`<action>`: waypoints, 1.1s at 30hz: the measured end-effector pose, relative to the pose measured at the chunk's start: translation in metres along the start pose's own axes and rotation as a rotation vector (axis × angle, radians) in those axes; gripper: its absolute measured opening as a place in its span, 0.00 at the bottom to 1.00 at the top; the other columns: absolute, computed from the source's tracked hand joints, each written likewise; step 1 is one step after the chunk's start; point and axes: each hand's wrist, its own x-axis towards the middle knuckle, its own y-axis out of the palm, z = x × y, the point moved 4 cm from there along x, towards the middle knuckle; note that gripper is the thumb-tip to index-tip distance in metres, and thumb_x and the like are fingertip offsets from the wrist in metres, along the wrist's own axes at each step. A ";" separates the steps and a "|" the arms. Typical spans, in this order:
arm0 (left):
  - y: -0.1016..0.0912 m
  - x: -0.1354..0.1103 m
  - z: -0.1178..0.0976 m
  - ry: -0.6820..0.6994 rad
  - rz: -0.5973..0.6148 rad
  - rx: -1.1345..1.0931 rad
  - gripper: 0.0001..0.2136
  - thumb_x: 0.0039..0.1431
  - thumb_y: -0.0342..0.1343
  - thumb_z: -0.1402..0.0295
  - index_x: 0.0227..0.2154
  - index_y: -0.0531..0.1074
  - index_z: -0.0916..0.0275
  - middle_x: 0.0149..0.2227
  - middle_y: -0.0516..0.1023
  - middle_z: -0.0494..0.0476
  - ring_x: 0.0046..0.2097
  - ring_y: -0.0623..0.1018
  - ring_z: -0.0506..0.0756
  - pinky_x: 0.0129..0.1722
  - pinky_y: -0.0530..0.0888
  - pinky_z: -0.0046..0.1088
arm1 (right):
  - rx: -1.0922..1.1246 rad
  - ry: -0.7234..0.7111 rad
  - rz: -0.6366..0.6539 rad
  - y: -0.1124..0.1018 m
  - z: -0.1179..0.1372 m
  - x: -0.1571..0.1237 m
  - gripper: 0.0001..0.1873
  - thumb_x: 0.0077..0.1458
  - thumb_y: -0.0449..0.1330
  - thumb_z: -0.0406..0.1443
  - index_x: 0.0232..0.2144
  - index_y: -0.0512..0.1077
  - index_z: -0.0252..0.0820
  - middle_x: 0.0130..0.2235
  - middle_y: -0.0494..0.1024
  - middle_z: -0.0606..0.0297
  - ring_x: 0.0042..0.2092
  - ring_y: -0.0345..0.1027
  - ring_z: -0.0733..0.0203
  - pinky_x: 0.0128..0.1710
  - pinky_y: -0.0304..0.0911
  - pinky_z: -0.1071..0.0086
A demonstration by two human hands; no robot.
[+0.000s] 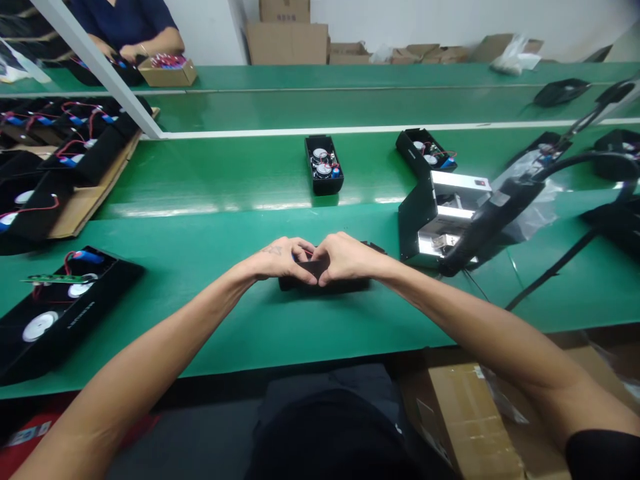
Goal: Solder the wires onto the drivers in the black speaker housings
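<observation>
A black speaker housing point(345, 285) lies on the green bench in front of me, mostly covered by my hands. My left hand point(284, 259) grips its near side with the fingers curled inside and the thumb on the near wall. My right hand point(345, 257) mirrors it from the right, thumb and fingers closed over the same wall. The two hands almost meet at the middle. What lies inside the housing under my fingers is hidden, apart from a little red and blue.
At left stands an open housing point(100, 300) with a green circuit board on it. Several more sit on cardboard point(107, 180). Two housings point(325, 165) point(425, 150) lie beyond my hands. At right are a metal-fronted device point(435, 220) and a black arm point(493, 213). A co-worker point(145, 27) works opposite.
</observation>
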 end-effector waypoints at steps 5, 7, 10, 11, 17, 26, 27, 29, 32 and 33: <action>0.003 -0.001 0.000 -0.013 -0.012 0.002 0.16 0.36 0.74 0.55 0.21 0.79 0.60 0.57 0.78 0.54 0.49 0.79 0.59 0.43 0.73 0.34 | -0.010 -0.027 -0.022 0.002 -0.004 -0.001 0.16 0.42 0.74 0.39 0.36 0.84 0.43 0.26 0.78 0.69 0.29 0.66 0.64 0.28 0.52 0.70; 0.003 -0.001 0.000 -0.023 -0.014 -0.004 0.16 0.36 0.74 0.54 0.21 0.79 0.60 0.56 0.78 0.55 0.48 0.79 0.59 0.42 0.73 0.34 | -0.010 -0.047 0.001 0.003 -0.003 -0.001 0.15 0.42 0.73 0.39 0.35 0.84 0.42 0.26 0.77 0.69 0.28 0.65 0.65 0.27 0.51 0.70; 0.003 -0.002 -0.001 -0.030 -0.004 -0.014 0.16 0.36 0.74 0.55 0.21 0.78 0.60 0.55 0.79 0.53 0.47 0.78 0.58 0.41 0.72 0.32 | -0.046 -0.046 0.023 0.003 -0.001 0.002 0.15 0.41 0.74 0.40 0.33 0.83 0.40 0.24 0.74 0.69 0.27 0.64 0.65 0.26 0.50 0.69; 0.003 -0.001 0.000 -0.034 0.002 -0.015 0.16 0.36 0.74 0.55 0.21 0.78 0.60 0.54 0.79 0.52 0.47 0.78 0.57 0.41 0.72 0.32 | -0.055 -0.041 0.023 0.003 0.000 0.003 0.15 0.41 0.74 0.41 0.32 0.82 0.39 0.23 0.74 0.68 0.27 0.64 0.65 0.26 0.49 0.69; 0.001 0.003 0.002 -0.027 0.008 -0.017 0.16 0.37 0.74 0.55 0.20 0.77 0.60 0.50 0.79 0.52 0.44 0.77 0.55 0.41 0.70 0.33 | 0.016 0.079 0.029 0.004 0.001 0.009 0.10 0.38 0.74 0.36 0.26 0.79 0.38 0.21 0.70 0.70 0.25 0.60 0.67 0.25 0.48 0.69; 0.009 -0.003 0.006 0.039 -0.049 0.025 0.17 0.37 0.75 0.53 0.23 0.79 0.59 0.48 0.80 0.54 0.47 0.78 0.58 0.49 0.74 0.37 | -0.078 -0.004 -0.016 0.014 0.006 -0.002 0.07 0.44 0.69 0.36 0.24 0.76 0.38 0.22 0.73 0.67 0.26 0.62 0.64 0.27 0.48 0.67; 0.015 -0.008 0.006 0.114 -0.094 0.074 0.16 0.38 0.75 0.54 0.23 0.79 0.59 0.49 0.80 0.54 0.49 0.77 0.59 0.52 0.74 0.40 | -0.115 -0.040 -0.050 0.020 0.006 -0.009 0.06 0.46 0.68 0.36 0.27 0.77 0.38 0.25 0.75 0.65 0.27 0.64 0.63 0.29 0.49 0.67; 0.029 -0.021 0.004 0.289 -0.226 0.205 0.13 0.44 0.74 0.56 0.25 0.80 0.58 0.52 0.79 0.55 0.55 0.75 0.63 0.59 0.72 0.46 | -0.191 -0.114 -0.150 0.038 0.003 -0.026 0.09 0.50 0.65 0.33 0.37 0.77 0.39 0.32 0.80 0.61 0.33 0.68 0.59 0.33 0.52 0.66; 0.058 -0.042 0.000 0.433 -0.423 0.421 0.09 0.52 0.71 0.64 0.36 0.82 0.54 0.57 0.78 0.57 0.66 0.68 0.69 0.66 0.64 0.59 | -0.337 -0.220 -0.332 0.071 -0.008 -0.049 0.14 0.56 0.58 0.29 0.46 0.74 0.38 0.38 0.80 0.57 0.38 0.68 0.56 0.39 0.54 0.62; 0.067 -0.047 -0.002 0.444 -0.460 0.482 0.10 0.53 0.70 0.68 0.39 0.82 0.54 0.59 0.77 0.57 0.68 0.65 0.72 0.67 0.62 0.64 | -0.385 -0.253 -0.383 0.082 -0.011 -0.055 0.14 0.58 0.55 0.28 0.45 0.74 0.37 0.36 0.80 0.57 0.37 0.68 0.55 0.40 0.54 0.61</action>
